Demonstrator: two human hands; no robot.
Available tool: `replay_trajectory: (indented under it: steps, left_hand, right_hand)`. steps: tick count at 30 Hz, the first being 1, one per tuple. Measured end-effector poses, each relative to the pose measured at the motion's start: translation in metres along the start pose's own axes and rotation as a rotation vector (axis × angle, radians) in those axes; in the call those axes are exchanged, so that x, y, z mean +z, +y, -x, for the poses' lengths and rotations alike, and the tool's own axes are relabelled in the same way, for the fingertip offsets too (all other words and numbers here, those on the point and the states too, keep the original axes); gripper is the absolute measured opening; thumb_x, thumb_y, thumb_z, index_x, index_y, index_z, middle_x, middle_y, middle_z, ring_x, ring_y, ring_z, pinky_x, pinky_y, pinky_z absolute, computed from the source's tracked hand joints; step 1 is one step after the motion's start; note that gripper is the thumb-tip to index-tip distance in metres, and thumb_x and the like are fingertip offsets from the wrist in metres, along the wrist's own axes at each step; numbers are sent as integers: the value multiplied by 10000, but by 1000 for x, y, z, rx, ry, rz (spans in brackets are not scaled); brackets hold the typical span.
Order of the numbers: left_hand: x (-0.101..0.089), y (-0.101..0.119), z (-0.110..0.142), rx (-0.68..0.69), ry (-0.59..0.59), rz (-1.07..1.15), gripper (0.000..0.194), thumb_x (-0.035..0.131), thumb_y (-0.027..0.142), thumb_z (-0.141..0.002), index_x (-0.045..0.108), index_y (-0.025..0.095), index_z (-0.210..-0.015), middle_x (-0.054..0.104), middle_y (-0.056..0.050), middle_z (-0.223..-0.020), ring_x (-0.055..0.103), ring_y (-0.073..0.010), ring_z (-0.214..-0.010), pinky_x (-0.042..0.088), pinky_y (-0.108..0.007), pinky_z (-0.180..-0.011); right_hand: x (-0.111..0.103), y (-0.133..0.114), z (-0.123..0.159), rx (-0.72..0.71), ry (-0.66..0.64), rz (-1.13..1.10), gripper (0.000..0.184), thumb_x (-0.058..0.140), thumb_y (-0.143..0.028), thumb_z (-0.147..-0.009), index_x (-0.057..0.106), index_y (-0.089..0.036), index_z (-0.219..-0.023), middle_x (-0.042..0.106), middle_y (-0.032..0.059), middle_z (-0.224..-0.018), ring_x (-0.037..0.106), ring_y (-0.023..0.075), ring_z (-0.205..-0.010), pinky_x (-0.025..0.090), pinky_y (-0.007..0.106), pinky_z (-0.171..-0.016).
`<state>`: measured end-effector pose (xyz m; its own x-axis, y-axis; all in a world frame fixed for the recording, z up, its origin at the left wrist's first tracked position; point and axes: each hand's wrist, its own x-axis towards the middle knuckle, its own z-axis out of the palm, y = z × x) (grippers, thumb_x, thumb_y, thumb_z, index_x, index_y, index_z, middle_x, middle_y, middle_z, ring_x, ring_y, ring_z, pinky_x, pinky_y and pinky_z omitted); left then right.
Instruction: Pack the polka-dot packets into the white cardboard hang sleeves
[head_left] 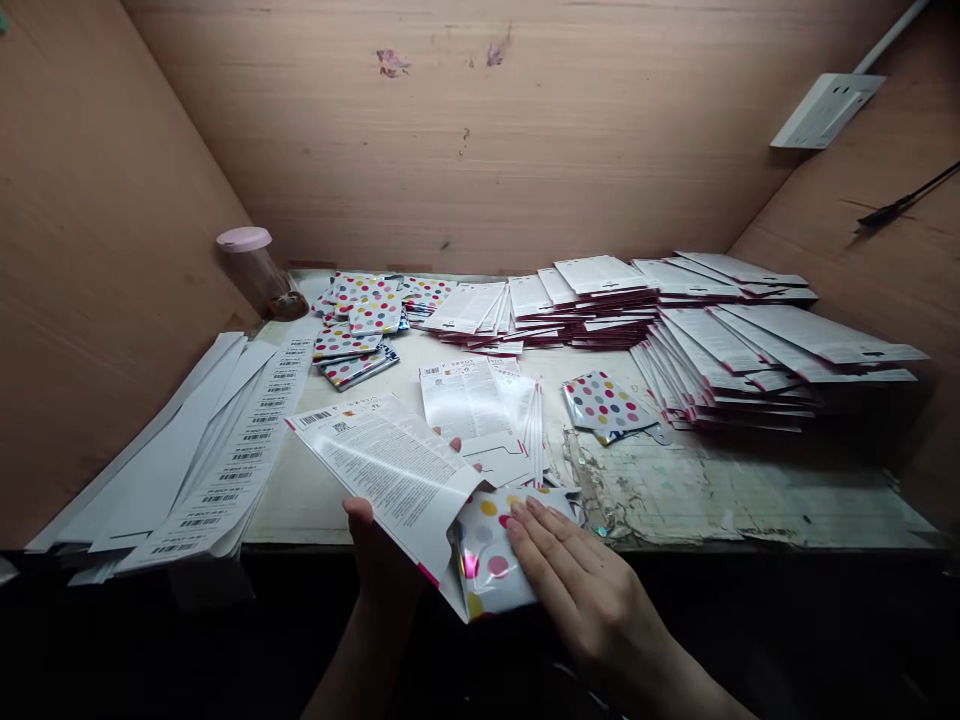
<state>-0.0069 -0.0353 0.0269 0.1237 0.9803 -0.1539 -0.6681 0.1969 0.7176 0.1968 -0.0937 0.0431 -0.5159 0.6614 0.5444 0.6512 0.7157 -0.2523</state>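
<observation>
My left hand [386, 550] grips a white printed card envelope [390, 465] from below, its thumb at the near edge and fingertips showing past the far edge. The envelope's right end gapes. A shiny polka-dot packet [491, 560] sits partly inside that opening. My right hand [581, 570] lies with its fingers on top of the packet; its thumb is hidden, and the packet is held between them. Just beyond the hands, more printed envelopes [465, 405] lie overlapped on the worktop.
Polka-dot packets [367, 305] are heaped at the back left, and a couple more [607, 400] lie right of centre. Stacked envelopes [600, 280] fill the back right. Barcode label sheets [247, 450] lie left, near a pink-lidded bottle [255, 270]. Wooden panels [450, 180] enclose the worktop [675, 490].
</observation>
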Motion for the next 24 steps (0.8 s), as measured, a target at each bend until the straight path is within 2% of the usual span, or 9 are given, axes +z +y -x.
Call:
replay_trajectory:
  steps: [5,9,11,13,14,16,18,22,24]
  left_hand:
    - [3,-1,4,111,19,70,998,478,895,-616,485,231,-1362,584,-130,-1317,463,-416,-1274,435,-542,-1009]
    - [9,-14,6,-27,-84,-21,1086,615,877,-473,502,238,-1344,585,-127,-1306,490,-427,-1240,432,-552,-1008]
    - [11,-15,4,-62,-96,-48,1090,586,890,-474,521,216,-1327,605,-138,-1272,493,-434,-1235,432,-566,-1000]
    - [13,-9,2,-35,-41,-5,1046,459,923,-552,549,197,-1300,629,-147,-1232,491,-432,-1238,433,-577,-985]
    - [14,-5,0,-22,-6,28,1036,387,933,-590,561,187,-1287,638,-153,-1218,490,-431,-1240,433,-581,-980]
    - [17,-2,1,-51,28,81,1051,293,941,-626,579,158,-1266,649,-167,-1197,491,-433,-1242,425,-586,-982]
    - [21,-10,6,-140,1,94,1095,293,963,-588,604,138,-1238,661,-174,-1170,493,-439,-1242,419,-588,-990]
    - [25,-44,21,-170,-41,40,952,517,877,-556,642,181,-1194,689,-141,-1128,519,-416,-1232,438,-544,-1006]
    - [21,-47,20,-180,-11,46,867,537,802,-612,641,165,-1191,701,-142,-1104,549,-413,-1201,457,-537,-993]
  right_hand:
    - [6,-1,-13,27,47,100,563,378,-10,-893,391,-105,-1448,597,188,-1286,584,306,-1193,548,442,-958]
    - [14,-12,-22,113,55,93,550,365,-5,-878,427,-67,-1421,647,235,-1197,650,355,-1081,582,500,-859]
    - [13,-18,-21,169,82,-62,550,426,-123,-916,356,-86,-1460,645,223,-1208,640,345,-1098,574,490,-879]
    - [8,-20,-15,149,60,-257,686,520,-327,-914,244,-109,-1503,565,209,-1332,558,334,-1221,535,467,-963]
    - [6,-19,-11,109,28,-319,744,540,-365,-900,201,-119,-1515,495,198,-1409,486,327,-1297,501,459,-1011]
    - [7,-15,-2,28,-50,-329,734,519,-259,-897,164,-138,-1528,375,168,-1503,342,314,-1398,414,478,-1089]
    - [19,-10,2,39,-101,-300,711,472,-101,-867,208,-176,-1523,374,141,-1509,312,313,-1412,357,519,-1116]
    - [54,-7,-3,215,-78,-386,628,510,-92,-860,397,-272,-1451,544,91,-1388,542,291,-1246,486,423,-1024]
    - [56,-12,-6,273,-112,-369,628,489,-71,-864,396,-269,-1452,558,94,-1373,568,289,-1214,510,410,-996]
